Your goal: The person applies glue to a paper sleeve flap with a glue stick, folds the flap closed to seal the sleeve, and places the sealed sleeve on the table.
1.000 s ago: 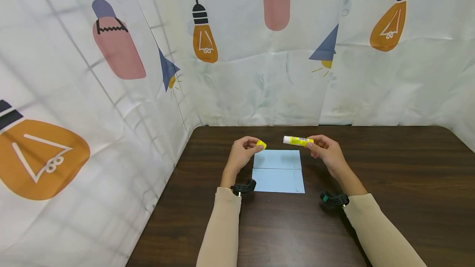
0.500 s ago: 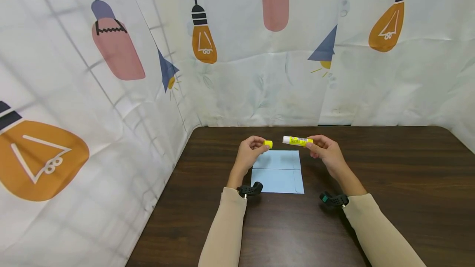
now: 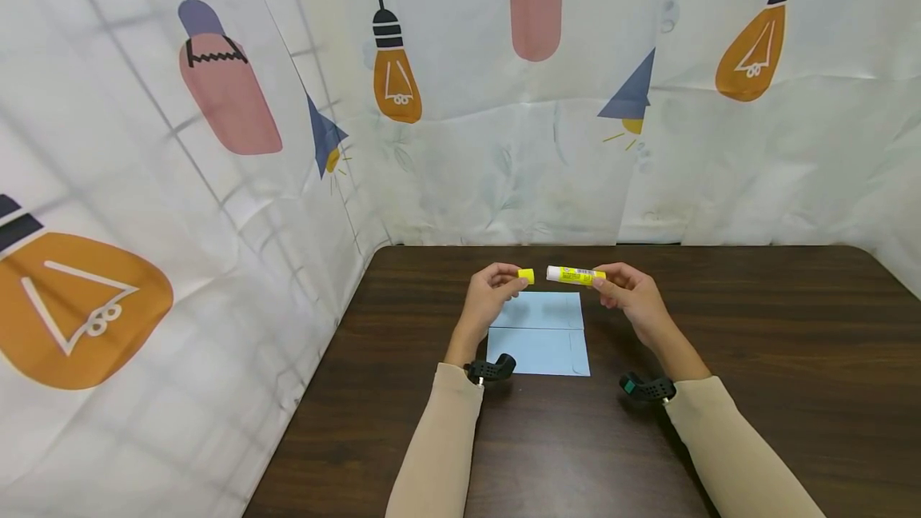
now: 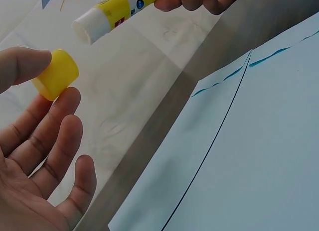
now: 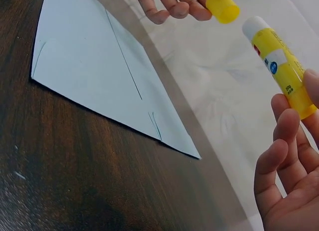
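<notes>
Between thumb and fingers my left hand (image 3: 486, 300) pinches a small yellow cap (image 4: 59, 74). My right hand (image 3: 633, 299) grips a yellow glue stick (image 3: 576, 275) by its base, with the white end pointing left at the cap. A short gap separates cap and glue stick; both are held in the air. Below the hands a light blue sheet of paper (image 3: 538, 351) lies on the table, with a dark line across it. In the left wrist view, blue-green marks show along the paper's edge.
The dark wood table (image 3: 777, 358) reaches back to a white curtain (image 3: 460, 182) printed with lamps. Black wrist straps with cameras sit on both wrists, the left strap (image 3: 491, 368) overlapping the paper's lower left corner in the head view.
My left hand has moved right with the cap and turned it level, bringing it closer to the glue stick's white end. My right hand has barely moved.
</notes>
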`<state>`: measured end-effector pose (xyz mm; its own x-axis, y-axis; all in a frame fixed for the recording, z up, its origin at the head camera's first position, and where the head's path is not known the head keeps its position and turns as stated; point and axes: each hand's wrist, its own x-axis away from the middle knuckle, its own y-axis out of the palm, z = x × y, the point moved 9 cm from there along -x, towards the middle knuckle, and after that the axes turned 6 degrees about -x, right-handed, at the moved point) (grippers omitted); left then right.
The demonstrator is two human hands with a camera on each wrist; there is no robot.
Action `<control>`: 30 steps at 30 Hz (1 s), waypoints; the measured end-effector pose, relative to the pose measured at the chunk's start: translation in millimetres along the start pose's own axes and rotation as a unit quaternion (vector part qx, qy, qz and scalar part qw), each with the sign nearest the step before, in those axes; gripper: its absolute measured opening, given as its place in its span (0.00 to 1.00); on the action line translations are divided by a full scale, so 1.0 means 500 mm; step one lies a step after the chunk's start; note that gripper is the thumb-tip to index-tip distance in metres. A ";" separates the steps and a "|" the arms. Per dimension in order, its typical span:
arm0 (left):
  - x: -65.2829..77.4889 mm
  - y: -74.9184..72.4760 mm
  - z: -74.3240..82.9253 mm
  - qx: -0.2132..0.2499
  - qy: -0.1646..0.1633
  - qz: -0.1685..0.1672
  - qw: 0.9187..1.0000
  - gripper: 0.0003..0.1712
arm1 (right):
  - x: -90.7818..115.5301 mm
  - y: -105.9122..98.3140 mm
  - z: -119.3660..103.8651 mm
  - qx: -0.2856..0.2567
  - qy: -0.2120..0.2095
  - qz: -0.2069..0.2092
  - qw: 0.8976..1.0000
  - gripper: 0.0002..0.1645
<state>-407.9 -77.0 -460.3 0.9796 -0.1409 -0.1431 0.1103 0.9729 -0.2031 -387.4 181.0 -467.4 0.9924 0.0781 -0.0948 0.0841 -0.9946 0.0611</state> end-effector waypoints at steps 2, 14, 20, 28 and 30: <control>0.000 0.003 0.001 0.001 -0.001 -0.002 1.000 0.15 | 0.000 0.000 0.000 -0.002 0.000 -0.002 1.000 0.15; 0.002 0.022 0.011 0.013 0.008 -0.014 1.000 0.16 | -0.001 0.003 0.003 0.008 0.009 -0.008 1.000 0.14; 0.002 0.027 0.010 0.026 0.002 -0.011 1.000 0.17 | -0.001 0.004 0.005 0.011 0.012 -0.008 1.000 0.14; 0.004 0.032 0.011 0.032 -0.002 -0.011 0.999 0.15 | -0.002 0.005 0.007 0.006 0.009 -0.016 1.000 0.13; 0.004 0.033 0.012 0.034 -0.002 -0.012 0.999 0.15 | -0.002 0.006 0.006 0.004 0.007 -0.019 1.000 0.13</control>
<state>-403.0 -60.2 -458.0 0.9772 -0.1631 -0.1360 0.1439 0.9795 -0.1410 -388.3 177.8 -470.3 0.9898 0.1166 -0.0824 0.1209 -0.9914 0.0499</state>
